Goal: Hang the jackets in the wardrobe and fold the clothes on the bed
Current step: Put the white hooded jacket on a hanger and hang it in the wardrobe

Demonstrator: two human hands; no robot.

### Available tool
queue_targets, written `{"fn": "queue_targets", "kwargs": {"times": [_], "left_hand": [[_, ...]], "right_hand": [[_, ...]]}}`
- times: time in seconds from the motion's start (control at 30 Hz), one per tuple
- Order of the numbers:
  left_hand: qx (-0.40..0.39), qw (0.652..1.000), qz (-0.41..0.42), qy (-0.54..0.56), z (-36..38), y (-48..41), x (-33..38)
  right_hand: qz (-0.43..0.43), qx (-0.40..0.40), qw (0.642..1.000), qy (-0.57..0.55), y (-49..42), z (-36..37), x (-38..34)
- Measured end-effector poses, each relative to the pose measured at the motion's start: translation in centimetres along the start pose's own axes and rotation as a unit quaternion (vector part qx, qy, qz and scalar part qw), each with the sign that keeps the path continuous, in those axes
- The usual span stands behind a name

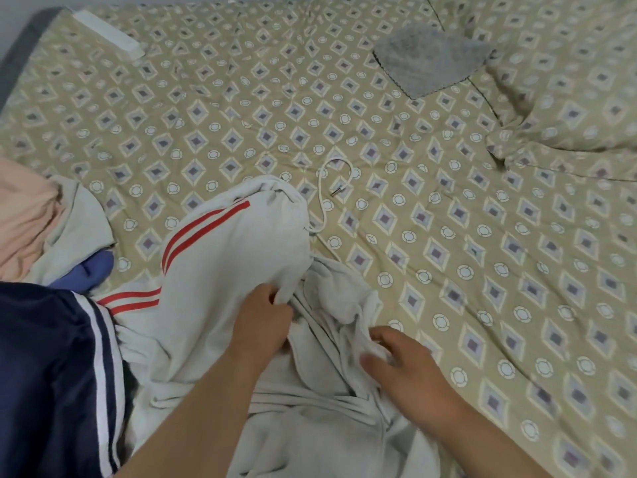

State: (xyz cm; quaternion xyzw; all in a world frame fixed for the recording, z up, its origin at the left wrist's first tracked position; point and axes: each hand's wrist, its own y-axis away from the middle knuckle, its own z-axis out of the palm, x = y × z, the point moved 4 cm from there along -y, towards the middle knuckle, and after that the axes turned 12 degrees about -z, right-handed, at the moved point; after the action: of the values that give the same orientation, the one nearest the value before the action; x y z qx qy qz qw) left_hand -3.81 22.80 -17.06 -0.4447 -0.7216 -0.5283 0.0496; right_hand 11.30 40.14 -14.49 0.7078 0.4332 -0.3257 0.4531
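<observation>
a white red-striped garment [224, 270] is seen crumpled on the bed [448, 236], spread from the centre of the view toward 6 o'clock. its white drawstring [323, 191] is trailed out in a loop on the patterned sheet at its 1 o'clock edge. the left hand [262, 322] is placed on the middle of this garment, and a fold of the white fabric is pinched between its curled fingers [275, 300] and thumb. the right hand [403, 367] is set just beside it at 4 o'clock, where a bunched ridge of the same fabric is gripped by its curled fingers [377, 336]; this hand is blurred, so the exact hold cannot be told. a navy garment with white stripes [51, 374] is laid at 8 o'clock, touching the white one. at 9 o'clock a peach garment [24, 219], a pale grey garment [79, 229] and a blue piece of cloth [98, 270] are heaped together. a grey cloth [427, 60] is laid flat at 1 o'clock, well apart from the hands, and a pillow [568, 98] in the same pattern as the sheet is seen at 2 o'clock.
</observation>
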Motion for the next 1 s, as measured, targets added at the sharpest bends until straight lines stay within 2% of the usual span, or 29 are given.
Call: {"fn": "queue_targets", "kwargs": {"times": [0.07, 0.13, 0.2, 0.27, 0.33, 0.4, 0.53, 0.63, 0.73, 0.8, 0.93, 1.0], "left_hand": [[-0.032, 0.98, -0.057, 0.186, -1.1, 0.0, -0.9], [-0.032, 0.937, -0.106, 0.331, -2.5, 0.4, -2.2], [-0.031, 0.895, -0.144, 0.421, -3.8, 1.1, -3.8], [-0.043, 0.872, -0.156, 0.463, -4.5, 1.5, -4.8], [-0.021, 0.875, -0.165, 0.455, -5.0, 1.7, -5.3], [0.025, 0.9, -0.153, 0.406, -5.9, 1.5, -5.1], [0.042, 0.937, -0.057, 0.343, -6.9, 1.2, -3.3], [0.062, 0.94, -0.047, 0.333, -7.7, 1.3, -3.2], [0.054, 0.952, -0.022, 0.3, -7.8, 2.2, -2.6], [0.048, 0.962, -0.006, 0.27, -7.6, 3.8, -1.8], [0.018, 0.967, 0.009, 0.255, -6.8, 7.2, -0.6], [-0.005, 0.969, 0.02, 0.247, -6.1, 8.8, -0.3]], "right_hand": [[0.034, -0.013, 0.998, -0.058, -0.8, 0.1, -1.0], [0.06, 0.003, 0.993, -0.103, -1.9, 0.0, -1.7], [0.051, 0.009, 0.992, -0.112, -2.7, 0.2, -2.2], [0.04, -0.006, 0.991, -0.124, -3.1, 1.0, -2.7], [0.032, -0.032, 0.992, -0.118, -3.2, 2.0, -3.0], [0.04, -0.046, 0.992, -0.107, -3.4, 3.0, -3.7], [0.078, 0.031, 0.995, -0.053, -5.1, 3.5, -4.4], [0.065, 0.046, 0.994, -0.069, -5.5, 3.9, -5.3], [0.016, 0.04, 0.996, -0.078, -4.6, 4.1, -6.5], [0.014, 0.044, 0.995, -0.088, -3.5, 3.9, -7.2], [0.035, 0.061, 0.976, -0.208, -1.8, 3.7, -9.1], [0.022, 0.076, 0.971, -0.225, -1.5, 3.9, -10.0]]}}
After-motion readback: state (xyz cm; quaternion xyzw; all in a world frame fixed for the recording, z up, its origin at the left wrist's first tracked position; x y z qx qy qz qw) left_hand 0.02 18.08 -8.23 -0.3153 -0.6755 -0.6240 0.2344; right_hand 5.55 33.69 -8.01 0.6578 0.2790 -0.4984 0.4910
